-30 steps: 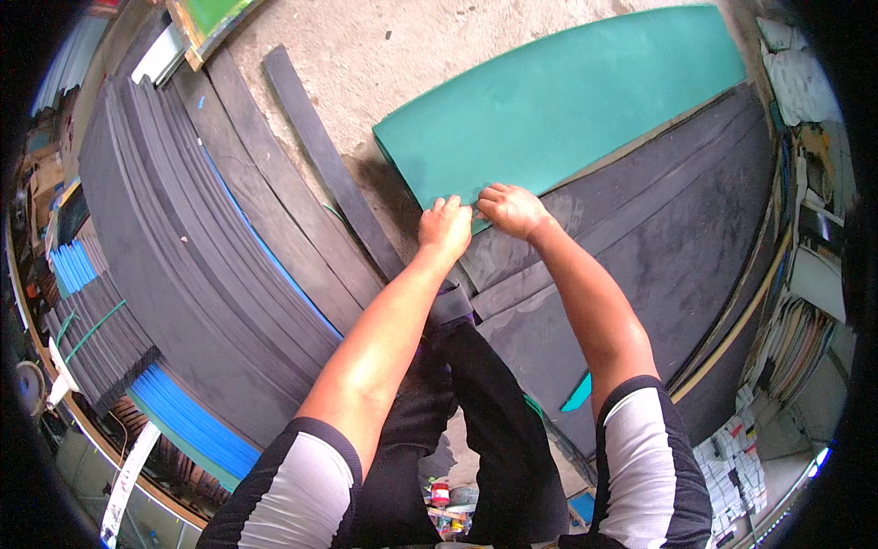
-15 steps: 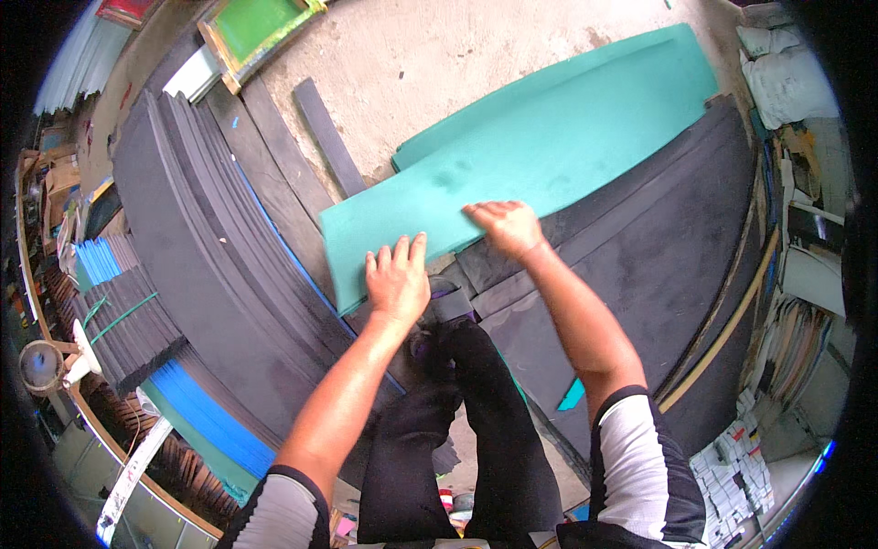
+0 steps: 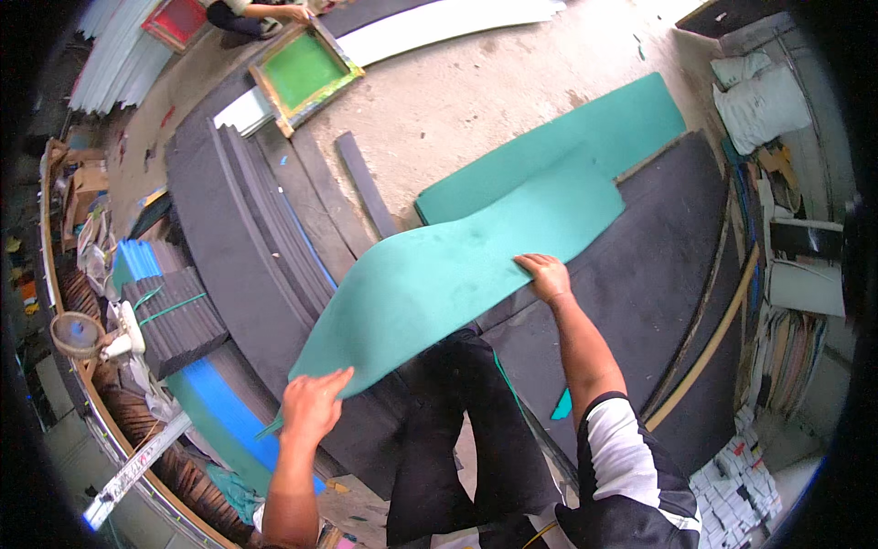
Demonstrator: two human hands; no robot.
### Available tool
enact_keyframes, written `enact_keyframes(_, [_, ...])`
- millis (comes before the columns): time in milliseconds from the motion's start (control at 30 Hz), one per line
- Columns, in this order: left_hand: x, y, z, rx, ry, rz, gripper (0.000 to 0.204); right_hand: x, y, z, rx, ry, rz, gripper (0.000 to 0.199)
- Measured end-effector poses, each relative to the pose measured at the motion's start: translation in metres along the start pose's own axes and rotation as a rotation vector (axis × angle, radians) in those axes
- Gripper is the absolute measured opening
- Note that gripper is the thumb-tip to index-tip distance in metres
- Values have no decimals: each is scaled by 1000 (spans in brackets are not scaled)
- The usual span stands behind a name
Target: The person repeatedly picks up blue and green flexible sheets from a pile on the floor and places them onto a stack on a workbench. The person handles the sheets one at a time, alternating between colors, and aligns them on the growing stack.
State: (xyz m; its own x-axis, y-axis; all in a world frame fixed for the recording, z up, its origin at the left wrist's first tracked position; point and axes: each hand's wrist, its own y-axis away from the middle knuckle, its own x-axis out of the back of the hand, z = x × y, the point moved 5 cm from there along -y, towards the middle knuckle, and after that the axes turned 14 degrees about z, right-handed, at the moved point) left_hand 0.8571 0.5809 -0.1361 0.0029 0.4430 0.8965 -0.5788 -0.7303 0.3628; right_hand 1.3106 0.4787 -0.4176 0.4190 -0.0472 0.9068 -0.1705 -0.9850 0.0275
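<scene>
My left hand (image 3: pixel 311 403) grips the near corner of the green foam sheet (image 3: pixel 457 265), my right hand (image 3: pixel 547 277) pinches its edge; lifted over dark sheets (image 3: pixel 658 265), its long axis runs near-left to far-right

A green-meshed printing frame (image 3: pixel 302 71) is set on the concrete floor (image 3: pixel 476 101), with a red frame (image 3: pixel 176 20) seen beyond it. Dark foam sheets (image 3: pixel 242 238) are stacked at the left, near a strapped bundle of dark strips (image 3: pixel 174 320). White sacks (image 3: pixel 759 96) are piled at the upper right.
</scene>
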Motion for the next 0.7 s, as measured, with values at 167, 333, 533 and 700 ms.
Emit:
enact_keyframes(167, [47,117,-23,221,-43,13,60,9,-8,-32,-68,85,-210,68])
enact_keyframes(333, [24,224,-44,510,-47,183,53,41,-22,-108,89,128,-115,58])
enact_keyframes(533, [27,355,-19,673,156,406,46,139,-14,-170,378,24,33,49])
enact_keyframes(700, [46,507,4,680,93,522,50,231,19,-233,420,174,62,51])
